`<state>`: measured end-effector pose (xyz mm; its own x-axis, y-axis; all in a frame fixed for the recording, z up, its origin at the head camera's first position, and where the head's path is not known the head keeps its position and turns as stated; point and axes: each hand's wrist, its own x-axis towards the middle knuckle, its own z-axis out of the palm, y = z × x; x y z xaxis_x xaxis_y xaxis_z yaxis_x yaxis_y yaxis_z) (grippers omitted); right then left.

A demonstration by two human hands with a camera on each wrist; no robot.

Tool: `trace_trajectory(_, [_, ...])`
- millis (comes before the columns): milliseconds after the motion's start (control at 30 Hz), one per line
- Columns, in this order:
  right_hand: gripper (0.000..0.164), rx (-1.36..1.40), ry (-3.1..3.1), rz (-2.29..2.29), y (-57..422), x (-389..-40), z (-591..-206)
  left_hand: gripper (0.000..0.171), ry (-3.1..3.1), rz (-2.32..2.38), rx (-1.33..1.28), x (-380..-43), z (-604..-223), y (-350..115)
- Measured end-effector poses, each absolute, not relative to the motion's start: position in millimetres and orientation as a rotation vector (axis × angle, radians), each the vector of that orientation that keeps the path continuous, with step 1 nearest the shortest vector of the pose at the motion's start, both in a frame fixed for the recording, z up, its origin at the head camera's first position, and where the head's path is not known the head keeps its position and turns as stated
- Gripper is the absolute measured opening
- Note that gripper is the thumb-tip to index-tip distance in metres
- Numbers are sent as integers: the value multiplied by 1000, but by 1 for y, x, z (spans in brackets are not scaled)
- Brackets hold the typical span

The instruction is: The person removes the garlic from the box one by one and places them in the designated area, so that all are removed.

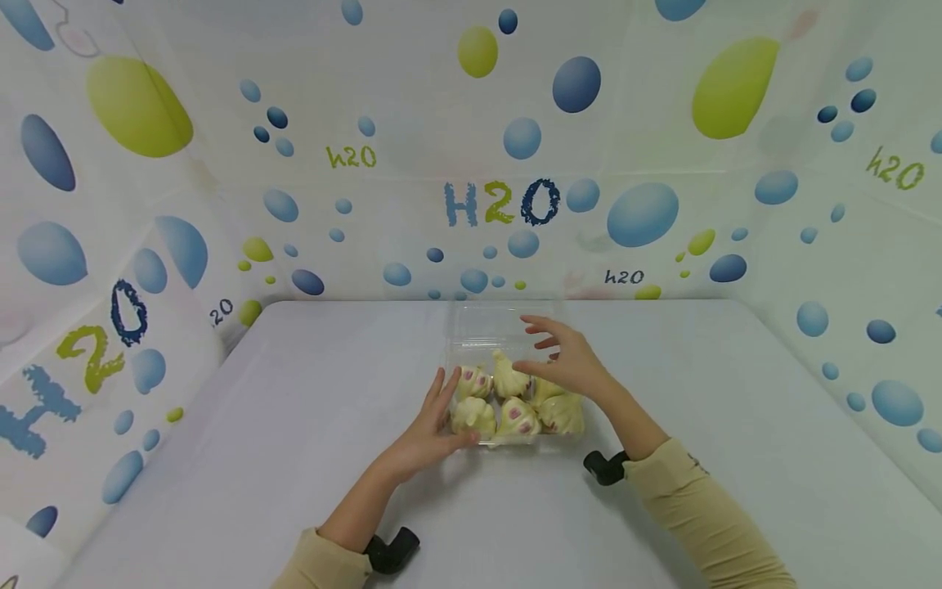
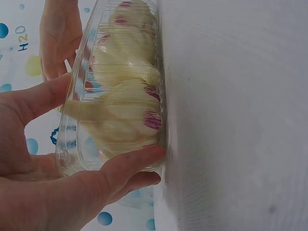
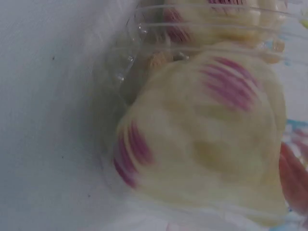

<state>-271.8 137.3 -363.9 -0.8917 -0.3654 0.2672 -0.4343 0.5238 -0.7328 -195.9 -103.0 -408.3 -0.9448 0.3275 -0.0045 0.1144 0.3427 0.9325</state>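
Rounded, cream garlic bulbs streaked with purple are held in a ribbed, clear plastic container, set toward the middle of the surface's far edge, its transparent lid folded back. The container's left side is gripped by the left hand; above the bulbs, the right hand is held with fingers spread.

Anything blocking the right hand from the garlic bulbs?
From above, nothing visible: the lid is open at the far side of the clear plastic container. From the sides, the container's clear walls stand between the right hand and the garlic bulbs. The left hand is at the container's left end.
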Motion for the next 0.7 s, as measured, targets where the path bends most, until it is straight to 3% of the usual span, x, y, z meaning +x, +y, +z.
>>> trace_trajectory(700, [70,884,-2665,1348,107,-266,-366,92,2408,1663,431,-195,-407,-103])
